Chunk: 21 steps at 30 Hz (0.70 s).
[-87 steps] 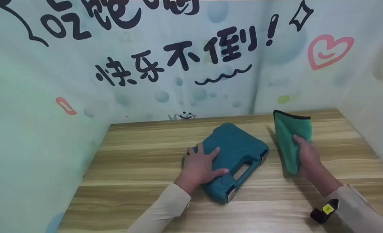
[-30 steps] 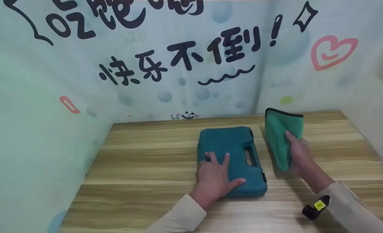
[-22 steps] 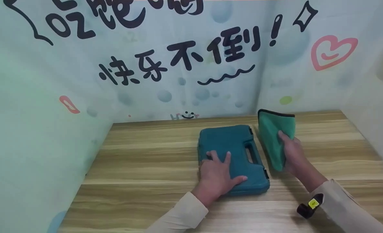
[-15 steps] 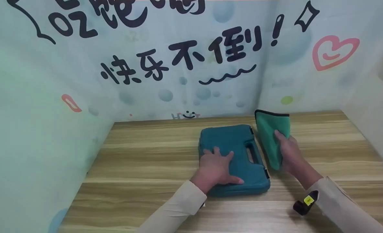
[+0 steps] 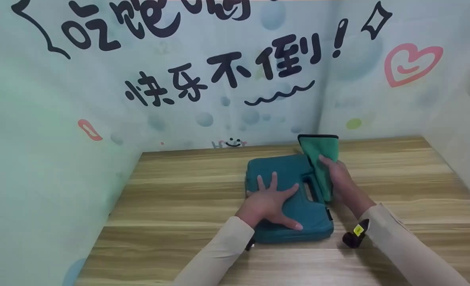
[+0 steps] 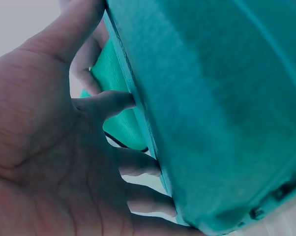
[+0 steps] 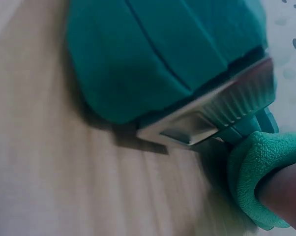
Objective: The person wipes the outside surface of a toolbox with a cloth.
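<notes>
A teal plastic tool case lies flat on the wood-grain table, its handle cutout and latches facing right. My left hand rests on its top with fingers spread and straight; the left wrist view shows the fingertips touching the case. In my right hand I grip a folded green cloth with black edging, held against the case's handle side. In the right wrist view the cloth sits beside a metal latch, with only part of the hand visible.
The wooden table extends around the case. A printed backdrop with black lettering stands along the back edge, and pale walls close the sides. A black wrist-worn device hangs by my right sleeve.
My left hand has turned the case so its handle side faces right, then shifted its fingers. The right hand has brought the cloth leftward up to the case's handle side.
</notes>
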Motion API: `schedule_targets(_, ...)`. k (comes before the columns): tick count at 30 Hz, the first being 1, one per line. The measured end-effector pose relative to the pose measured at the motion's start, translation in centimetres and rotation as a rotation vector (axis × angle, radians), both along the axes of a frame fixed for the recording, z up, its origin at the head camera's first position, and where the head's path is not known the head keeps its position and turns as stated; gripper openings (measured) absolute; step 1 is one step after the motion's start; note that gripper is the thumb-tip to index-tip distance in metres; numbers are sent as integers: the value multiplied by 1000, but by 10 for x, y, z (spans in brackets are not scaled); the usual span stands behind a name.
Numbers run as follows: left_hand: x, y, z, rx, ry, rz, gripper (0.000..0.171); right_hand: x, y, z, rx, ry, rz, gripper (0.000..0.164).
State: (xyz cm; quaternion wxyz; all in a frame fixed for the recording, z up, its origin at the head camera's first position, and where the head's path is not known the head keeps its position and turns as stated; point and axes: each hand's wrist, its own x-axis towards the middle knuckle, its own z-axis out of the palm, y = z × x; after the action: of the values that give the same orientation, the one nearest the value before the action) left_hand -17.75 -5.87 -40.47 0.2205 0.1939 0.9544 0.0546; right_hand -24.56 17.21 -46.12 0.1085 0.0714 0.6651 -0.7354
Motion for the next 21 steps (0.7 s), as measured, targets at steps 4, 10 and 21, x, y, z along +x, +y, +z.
schedule_targets(4, -1, 0, -2, -1, -6, -3, 109, -6, -4, -1, 51, 15, 46, 66)
schedule_targets(10, -1, 1, -2, -5, -3, 3, 108, -2, -5, -8, 107, 38, 81, 63)
schedule_targets(21, 3, 4, -3, 9, 26, 7, 107, 29, -5, -11, 124, 59, 112, 61)
